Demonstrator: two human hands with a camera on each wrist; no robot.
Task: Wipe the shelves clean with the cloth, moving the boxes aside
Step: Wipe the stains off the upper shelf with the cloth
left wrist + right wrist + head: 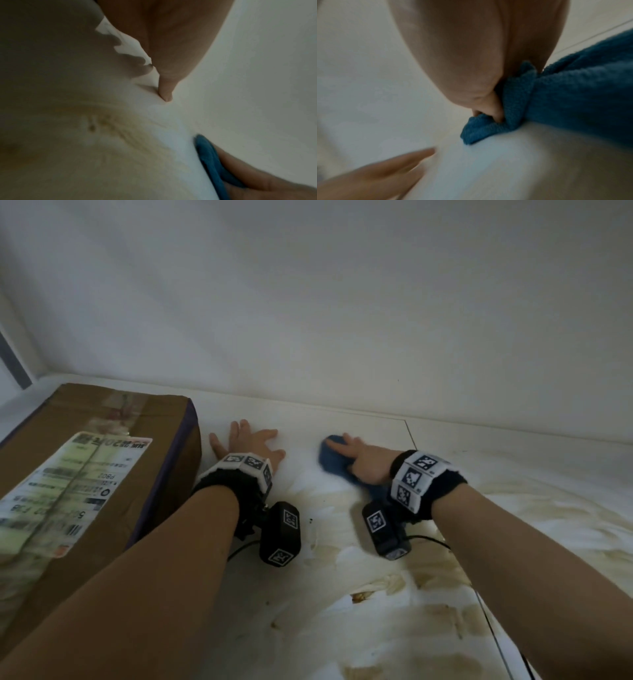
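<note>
1. Shelf, white, carries brown and yellowish smears across its near and right-hand part. The patch nearer the back wall, around both hands, looks paler and cleaner.
2. Right hand lies palm-down on the blue cloth, fingers spread and extended over it, pressing it flat to the shelf. In the right wrist view the cloth bunches up against the heel of the palm. Whether the thumb curls into a fold cannot be told; most of the hold reads as flat pressure, not a pinch.
3. Left hand rests flat on the bare shelf, fingers splayed, holding nothing. It lies between the cloth and the cardboard box, just beside the box's right face; contact with the box cannot be confirmed.
4. Box stands at the left end of the shelf, near the back, shipping label up.
5. Key relation: the dirtiest area lies toward the person and to the right of the cloth, so the wiping hand is the nearer one. Judged next move: draw the cloth back and rightward over the smears.
6. Shelf under the box is judged unwiped; the left hand is placed to shift it.
</note>
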